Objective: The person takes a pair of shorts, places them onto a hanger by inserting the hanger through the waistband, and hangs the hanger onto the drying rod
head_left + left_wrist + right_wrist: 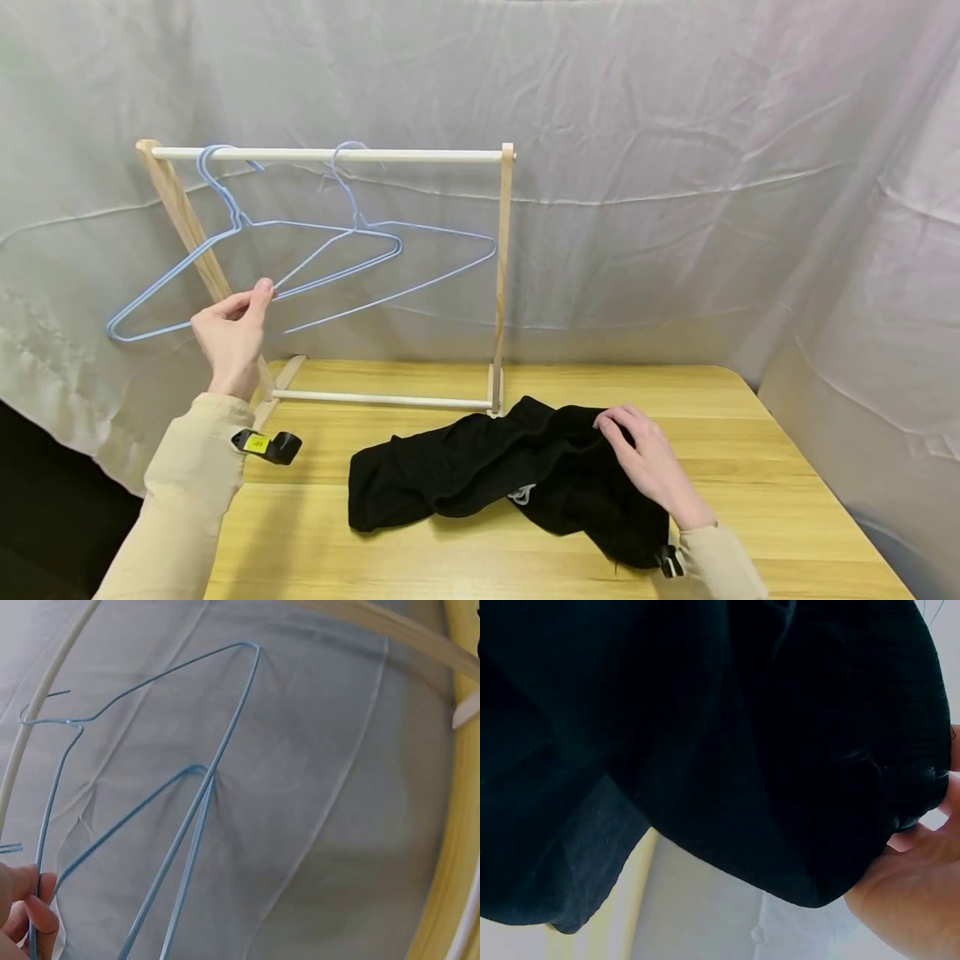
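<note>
1. left hand (232, 333) pinches a blue hanger (360, 221) hooked over the white rail (420, 156).
2. right hand (645, 457) grips an edge of the black garment (465, 467), which lies bunched on the bench (720, 417).
3. other hangers (236, 218) hang farther left along the rail.

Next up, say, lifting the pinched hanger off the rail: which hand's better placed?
Left, I'd say: the left hand pinches that blue hanger, hooked on the rail. The right hand is lower, holding the black garment.
</note>
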`<state>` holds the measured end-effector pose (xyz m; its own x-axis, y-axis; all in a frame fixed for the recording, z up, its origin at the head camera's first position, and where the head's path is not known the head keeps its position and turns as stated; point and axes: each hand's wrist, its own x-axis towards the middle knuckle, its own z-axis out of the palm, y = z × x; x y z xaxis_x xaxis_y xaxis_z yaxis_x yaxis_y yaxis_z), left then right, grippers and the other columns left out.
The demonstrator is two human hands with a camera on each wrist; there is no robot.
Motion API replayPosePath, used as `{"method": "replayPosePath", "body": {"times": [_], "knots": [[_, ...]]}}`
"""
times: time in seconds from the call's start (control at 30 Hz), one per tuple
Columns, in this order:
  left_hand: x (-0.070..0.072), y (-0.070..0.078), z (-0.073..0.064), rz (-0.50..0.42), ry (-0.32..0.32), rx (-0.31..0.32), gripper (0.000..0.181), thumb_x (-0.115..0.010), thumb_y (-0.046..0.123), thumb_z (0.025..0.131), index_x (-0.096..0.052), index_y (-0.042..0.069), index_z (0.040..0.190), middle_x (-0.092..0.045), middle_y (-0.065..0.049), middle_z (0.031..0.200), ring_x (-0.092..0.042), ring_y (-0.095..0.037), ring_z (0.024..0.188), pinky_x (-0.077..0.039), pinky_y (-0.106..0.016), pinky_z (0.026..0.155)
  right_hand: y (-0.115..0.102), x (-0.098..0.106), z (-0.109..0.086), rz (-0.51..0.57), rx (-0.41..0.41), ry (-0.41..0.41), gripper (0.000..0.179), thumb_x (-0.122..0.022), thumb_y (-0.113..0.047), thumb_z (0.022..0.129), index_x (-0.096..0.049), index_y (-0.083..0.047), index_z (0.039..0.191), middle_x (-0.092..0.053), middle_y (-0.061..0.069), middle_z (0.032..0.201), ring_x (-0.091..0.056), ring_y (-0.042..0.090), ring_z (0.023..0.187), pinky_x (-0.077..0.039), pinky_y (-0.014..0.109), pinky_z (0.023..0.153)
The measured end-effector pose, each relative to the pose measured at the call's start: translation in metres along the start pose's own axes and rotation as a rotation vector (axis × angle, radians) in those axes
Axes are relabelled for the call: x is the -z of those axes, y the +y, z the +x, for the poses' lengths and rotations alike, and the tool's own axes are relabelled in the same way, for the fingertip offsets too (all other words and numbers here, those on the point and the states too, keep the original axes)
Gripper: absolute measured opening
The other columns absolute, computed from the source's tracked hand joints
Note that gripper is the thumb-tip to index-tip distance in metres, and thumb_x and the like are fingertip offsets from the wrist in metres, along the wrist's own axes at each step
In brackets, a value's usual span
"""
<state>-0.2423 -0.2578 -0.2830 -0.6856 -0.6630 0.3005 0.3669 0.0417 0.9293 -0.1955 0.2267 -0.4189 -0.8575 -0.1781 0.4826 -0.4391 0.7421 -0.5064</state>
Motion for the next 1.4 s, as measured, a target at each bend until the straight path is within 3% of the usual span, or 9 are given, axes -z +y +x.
{"method": "replayPosePath", "body": {"times": [0.13,0.33,0.67,0.83,1.1,1.23,1.27,1.33,1.4], "knots": [[-0.005,0.003,-0.001,-0.069,0.045,0.007,0.021,-0.083,0.018,0.082,-0.075,0.024,0.063,-0.067,0.017,0.061,-0.054,-0.002,0.065,-0.040,-0.014,0.061,0.000,-0.001,0.000,0.019,-0.013,0.005,0.021,-0.052,-0.021,0.106,-0.071,-0.014,0.100,-0.066,-0.004,0.100,-0.063,0.018,0.094,-0.048,0.037,0.085],[-0.008,0.005,-0.003,-0.165,0.087,-0.007,0.013,-0.083,0.017,0.083,-0.079,0.018,0.070,-0.071,0.015,0.065,-0.061,-0.003,0.068,-0.043,-0.015,0.064,0.000,-0.001,0.003,0.068,-0.026,0.020,0.019,-0.053,-0.019,0.105,-0.071,-0.017,0.101,-0.068,-0.002,0.103,-0.063,0.020,0.099,-0.048,0.035,0.088],[0.001,0.008,-0.009,-0.276,0.194,-0.119,0.011,-0.080,0.015,0.085,-0.080,0.010,0.075,-0.073,0.010,0.067,-0.061,-0.004,0.067,-0.045,-0.015,0.067,0.010,0.001,-0.001,0.306,-0.140,-0.053,0.026,-0.049,-0.025,0.107,-0.069,-0.012,0.117,-0.064,0.007,0.122,-0.050,-0.010,0.109,-0.039,0.012,0.094],[0.016,0.005,-0.026,-0.294,0.300,-0.179,0.015,-0.080,0.016,0.086,-0.080,0.004,0.077,-0.072,0.009,0.065,-0.059,-0.004,0.062,-0.040,-0.015,0.064,0.010,0.002,-0.006,0.432,-0.189,-0.064,0.027,-0.049,-0.023,0.107,-0.068,-0.007,0.117,-0.064,0.010,0.124,-0.051,-0.010,0.110,-0.039,0.010,0.093],[0.036,-0.018,-0.064,-0.329,0.404,-0.186,0.021,-0.080,0.016,0.086,-0.078,-0.005,0.081,-0.072,0.005,0.064,-0.052,-0.007,0.057,-0.036,-0.017,0.062,0.013,0.001,-0.008,0.608,-0.246,-0.097,0.030,-0.047,-0.026,0.108,-0.065,-0.004,0.119,-0.062,0.004,0.125,-0.051,-0.007,0.114,-0.036,0.010,0.096],[0.040,-0.030,-0.082,-0.307,0.400,-0.201,0.022,-0.080,0.014,0.086,-0.078,-0.007,0.080,-0.073,0.007,0.064,-0.050,-0.004,0.054,-0.035,-0.018,0.064,0.013,0.002,-0.007,0.690,-0.258,-0.121,0.032,-0.045,-0.026,0.108,-0.063,-0.002,0.121,-0.061,-0.001,0.126,-0.050,-0.004,0.117,-0.034,0.011,0.098],[0.040,-0.033,-0.086,-0.285,0.388,-0.209,0.022,-0.079,0.013,0.086,-0.078,-0.008,0.081,-0.073,0.008,0.064,-0.049,-0.003,0.054,-0.034,-0.018,0.067,0.013,0.002,-0.007,0.713,-0.263,-0.127,0.032,-0.045,-0.026,0.108,-0.063,-0.002,0.122,-0.061,-0.001,0.126,-0.049,-0.003,0.118,-0.032,0.012,0.098],[0.039,-0.036,-0.092,-0.242,0.364,-0.227,0.022,-0.079,0.013,0.087,-0.078,-0.008,0.081,-0.073,0.011,0.064,-0.053,0.000,0.056,-0.036,-0.017,0.086,0.013,0.002,-0.007,0.758,-0.278,-0.141,0.033,-0.045,-0.027,0.108,-0.062,-0.002,0.124,-0.059,-0.001,0.129,-0.048,-0.001,0.121,-0.030,0.014,0.100],[0.038,-0.036,-0.097,-0.203,0.371,-0.244,0.021,-0.078,0.012,0.087,-0.078,-0.007,0.080,-0.072,0.015,0.064,-0.057,0.002,0.060,-0.029,-0.020,0.103,0.014,0.002,-0.007,0.800,-0.299,-0.156,0.035,-0.046,-0.028,0.108,-0.060,-0.003,0.127,-0.057,-0.002,0.131,-0.045,0.000,0.124,-0.027,0.017,0.102]]}}
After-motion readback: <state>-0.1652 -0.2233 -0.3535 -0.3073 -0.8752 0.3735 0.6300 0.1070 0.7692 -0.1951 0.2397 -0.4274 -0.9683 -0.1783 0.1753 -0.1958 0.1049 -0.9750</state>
